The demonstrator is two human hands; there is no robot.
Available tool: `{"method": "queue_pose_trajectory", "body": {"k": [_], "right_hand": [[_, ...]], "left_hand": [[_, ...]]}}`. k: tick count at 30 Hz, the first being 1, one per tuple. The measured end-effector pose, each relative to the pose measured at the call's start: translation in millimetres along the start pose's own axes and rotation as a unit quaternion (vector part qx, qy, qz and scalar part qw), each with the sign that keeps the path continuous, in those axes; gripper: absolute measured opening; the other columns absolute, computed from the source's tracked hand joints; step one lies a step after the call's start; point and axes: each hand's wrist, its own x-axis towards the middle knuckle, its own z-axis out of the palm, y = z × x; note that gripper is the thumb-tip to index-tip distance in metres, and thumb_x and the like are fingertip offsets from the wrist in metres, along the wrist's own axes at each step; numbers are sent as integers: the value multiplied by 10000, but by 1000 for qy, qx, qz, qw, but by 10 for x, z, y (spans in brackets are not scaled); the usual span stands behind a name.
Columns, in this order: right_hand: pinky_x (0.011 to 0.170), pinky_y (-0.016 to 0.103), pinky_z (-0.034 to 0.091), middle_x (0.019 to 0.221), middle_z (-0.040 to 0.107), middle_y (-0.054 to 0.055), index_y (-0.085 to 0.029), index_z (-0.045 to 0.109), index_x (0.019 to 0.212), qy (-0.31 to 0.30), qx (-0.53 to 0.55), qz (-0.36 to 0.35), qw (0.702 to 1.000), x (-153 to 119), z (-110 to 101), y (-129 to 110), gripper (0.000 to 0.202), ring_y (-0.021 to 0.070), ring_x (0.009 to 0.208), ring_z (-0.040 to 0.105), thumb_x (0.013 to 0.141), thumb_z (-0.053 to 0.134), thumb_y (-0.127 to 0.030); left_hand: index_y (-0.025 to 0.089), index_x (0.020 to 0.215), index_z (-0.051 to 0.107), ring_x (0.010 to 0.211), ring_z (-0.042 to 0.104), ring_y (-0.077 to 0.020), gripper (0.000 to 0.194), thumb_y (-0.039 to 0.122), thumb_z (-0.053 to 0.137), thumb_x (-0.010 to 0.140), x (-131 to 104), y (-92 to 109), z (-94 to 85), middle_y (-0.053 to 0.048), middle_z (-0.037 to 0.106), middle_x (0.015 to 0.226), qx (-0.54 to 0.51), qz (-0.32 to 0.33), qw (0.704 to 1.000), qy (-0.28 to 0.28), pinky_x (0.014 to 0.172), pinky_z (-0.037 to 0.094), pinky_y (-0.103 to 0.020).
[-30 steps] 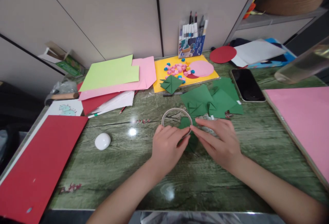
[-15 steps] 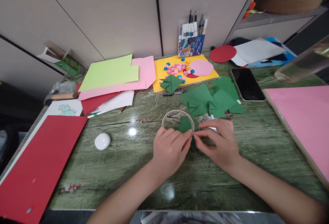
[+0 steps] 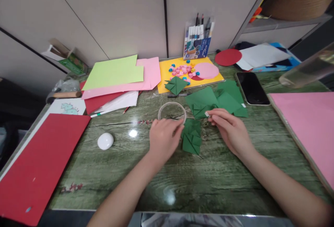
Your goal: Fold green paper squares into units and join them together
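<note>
My left hand [image 3: 165,137] is closed on a roll of tape [image 3: 172,104], holding it upright above the table. Between the thumb and fingers of my right hand [image 3: 231,129] is a small white piece [image 3: 207,114], perhaps tape. A folded green paper [image 3: 191,137] lies on the table between my hands. Beyond my right hand are more green papers [image 3: 202,100], some of them folded. Another folded green piece [image 3: 176,85] rests on the edge of the yellow sheet [image 3: 164,67], near small pink and blue bits [image 3: 180,70].
A phone [image 3: 252,88] lies at the right, near a pink pad [image 3: 308,126]. A marker pack [image 3: 197,44] leans on the wall. To the left are a white round object [image 3: 105,141], a red sheet [image 3: 44,161] and stacked coloured papers [image 3: 112,74].
My left hand and the tape roll have moved left. My right hand has drawn away from the roll with a small white piece, leaving the folded green paper between them more visible.
</note>
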Motion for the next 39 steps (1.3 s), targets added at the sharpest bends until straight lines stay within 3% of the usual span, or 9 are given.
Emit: {"method": "queue_pose_trajectory", "body": {"k": [3, 7, 11, 16, 20, 26, 31, 34, 39], "right_hand": [[701, 320, 475, 959, 605, 45, -232, 638, 983, -12, 68, 75, 995, -19, 9, 5, 213, 167, 802, 598, 815, 552, -332], [745, 357, 483, 947, 633, 47, -244, 540, 1140, -51, -18, 65, 996, -26, 19, -37, 351, 190, 846, 610, 796, 567, -308], [854, 453, 422, 1029, 641, 61, -265, 368, 1319, -99, -226, -59, 967, -70, 59, -107, 557, 238, 983, 558, 793, 542, -202], [847, 473, 394, 1022, 656, 59, -272, 302, 1364, -150, -326, -137, 923, -161, 119, -135, 615, 264, 1014, 527, 796, 511, -166], [864, 475, 394, 967, 656, 50, -272, 303, 1359, -154, -300, -110, 935, -183, 135, -89, 632, 252, 989, 548, 775, 523, -168], [838, 406, 441, 838, 625, 1, -278, 376, 1290, -172, -213, -35, 961, -188, 181, -121, 576, 185, 850, 582, 756, 507, -106], [741, 336, 481, 785, 603, -16, -280, 381, 1266, -157, -125, 9, 980, -205, 180, -215, 552, 150, 725, 573, 759, 520, -112], [719, 321, 483, 768, 601, -22, -284, 381, 1265, -121, -79, 2, 990, -205, 156, -250, 570, 144, 698, 569, 749, 553, -112], [715, 331, 473, 753, 611, -20, -278, 372, 1269, -72, -19, -9, 997, -235, 153, -282, 575, 148, 692, 560, 757, 587, -127]], "left_hand": [[194, 971, 650, 740, 582, -184, 201, 232, 509, 832, 86, -261, -3, -56, 691, 784, 81, -22, 996, 8, 647, 339, -313], [161, 1145, 562, 892, 574, -223, 380, 73, 422, 803, 88, -414, 28, -108, 666, 971, 133, -44, 989, -44, 744, 402, -346], [156, 1213, 494, 1151, 452, -284, 459, 53, 427, 770, 58, -284, 61, -153, 486, 1293, 126, -42, 989, -69, 857, 398, -415], [200, 1088, 560, 1013, 510, -249, 293, 249, 532, 800, -1, 39, 15, -95, 568, 1064, -11, -19, 990, -139, 832, 434, -412], [215, 1068, 561, 1002, 506, -250, 330, 244, 619, 744, -60, 142, 25, -82, 558, 1037, -47, -14, 984, -172, 816, 445, -425], [213, 1064, 560, 1018, 509, -247, 357, 181, 643, 718, -83, 112, 94, -74, 562, 1050, -53, -27, 978, -198, 838, 451, -438], [248, 1192, 474, 1191, 440, -235, 471, 156, 598, 748, -48, 130, 53, -86, 490, 1267, -180, -87, 968, -155, 983, 386, -450], [254, 1284, 370, 1200, 462, -222, 596, 153, 603, 745, -19, 116, 38, -111, 445, 1340, -316, -178, 925, -110, 931, 453, -395], [192, 1105, 565, 882, 637, -207, 433, 218, 685, 689, 11, 79, 73, -88, 662, 1035, -491, -284, 799, -198, 721, 529, -326]]}}
